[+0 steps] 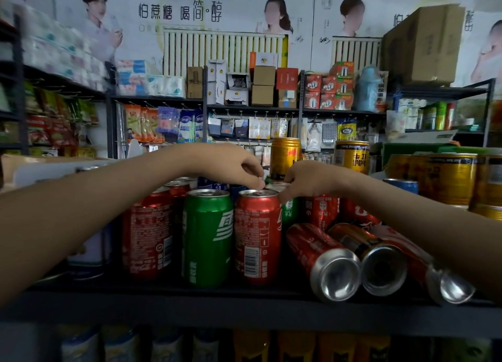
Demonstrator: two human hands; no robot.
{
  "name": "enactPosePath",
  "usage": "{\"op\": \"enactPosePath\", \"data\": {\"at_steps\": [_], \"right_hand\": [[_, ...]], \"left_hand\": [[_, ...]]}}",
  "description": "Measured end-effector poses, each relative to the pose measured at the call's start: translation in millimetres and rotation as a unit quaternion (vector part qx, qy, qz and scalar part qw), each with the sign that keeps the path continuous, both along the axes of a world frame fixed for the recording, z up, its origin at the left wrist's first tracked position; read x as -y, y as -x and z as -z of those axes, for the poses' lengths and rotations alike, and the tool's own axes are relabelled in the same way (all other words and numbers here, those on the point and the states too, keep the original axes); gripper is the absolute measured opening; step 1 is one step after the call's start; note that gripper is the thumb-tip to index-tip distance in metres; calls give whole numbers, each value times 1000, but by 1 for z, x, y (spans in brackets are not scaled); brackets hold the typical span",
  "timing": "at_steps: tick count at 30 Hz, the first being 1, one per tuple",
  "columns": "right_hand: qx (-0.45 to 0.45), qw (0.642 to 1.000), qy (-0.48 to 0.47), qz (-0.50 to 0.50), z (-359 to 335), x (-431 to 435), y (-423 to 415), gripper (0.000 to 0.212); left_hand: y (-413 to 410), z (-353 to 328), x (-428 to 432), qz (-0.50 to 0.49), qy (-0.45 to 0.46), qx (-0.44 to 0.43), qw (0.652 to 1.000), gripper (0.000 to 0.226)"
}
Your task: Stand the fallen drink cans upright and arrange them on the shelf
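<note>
Left hand (231, 163) pinches the upright red can (257, 236) at its rim; right hand (307, 181) curls on a can behind, grip unclear. A nudge could topple neighbours; three fallen cans (323, 258) might roll off the shelf (244, 307) edge.

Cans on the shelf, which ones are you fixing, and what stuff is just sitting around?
Part of the job:
- fallen red cans
- upright red can under both hands
- green can
- left hand, right hand
- shelf

Just sitting around:
- cardboard box
- hanging snack packets
- tissue packs
</note>
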State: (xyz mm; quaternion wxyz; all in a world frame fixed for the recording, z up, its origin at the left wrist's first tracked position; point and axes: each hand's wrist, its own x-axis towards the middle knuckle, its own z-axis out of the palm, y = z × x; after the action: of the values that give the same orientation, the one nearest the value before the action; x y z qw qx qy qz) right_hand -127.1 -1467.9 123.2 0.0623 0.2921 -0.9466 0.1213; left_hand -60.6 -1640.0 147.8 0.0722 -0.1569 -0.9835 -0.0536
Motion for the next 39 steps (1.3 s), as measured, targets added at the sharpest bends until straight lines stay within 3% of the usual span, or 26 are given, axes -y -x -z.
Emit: {"op": "enactPosePath", "data": {"at_steps": [4, 11, 18, 21, 24, 26, 28, 30, 33, 35, 39], "right_hand": [[1, 999, 31, -13, -2, 0, -5, 34], [-24, 987, 157, -25, -29, -16, -22, 39], [-18, 940, 338, -44, -46, -37, -33, 37], [69, 880, 464, -72, -50, -45, -44, 32], [177, 759, 615, -117, -51, -50, -50, 31], [217, 710, 655, -142, -47, -51, -50, 31], [243, 691, 663, -154, -42, -52, -49, 24], [267, 701, 640, -164, -37, -57, -46, 34], [250, 809, 511, -148, -30, -64, -44, 50], [208, 866, 437, -127, -27, -65, -41, 47], [80, 928, 354, -81, -26, -69, -37, 50]], "left_hand": [[-1, 0, 1, 7, -16, 0, 1000, 46], [-4, -1, 2, 5, -92, -16, 996, 45], [-6, -2, -1, -5, -145, -47, 988, 47], [-4, -2, -6, -23, -167, -66, 984, 51], [-7, -6, -15, -5, -286, -34, 958, 62], [-10, -9, -22, 40, -442, 45, 895, 69], [-13, -11, -29, 75, -562, 79, 820, 62], [-14, -15, -32, 74, -610, 50, 787, 52], [-14, -23, -32, 70, -610, -9, 789, 26], [-12, -29, -31, 62, -582, -34, 810, 22], [-5, -33, -33, 23, -457, -84, 885, 24]]}}
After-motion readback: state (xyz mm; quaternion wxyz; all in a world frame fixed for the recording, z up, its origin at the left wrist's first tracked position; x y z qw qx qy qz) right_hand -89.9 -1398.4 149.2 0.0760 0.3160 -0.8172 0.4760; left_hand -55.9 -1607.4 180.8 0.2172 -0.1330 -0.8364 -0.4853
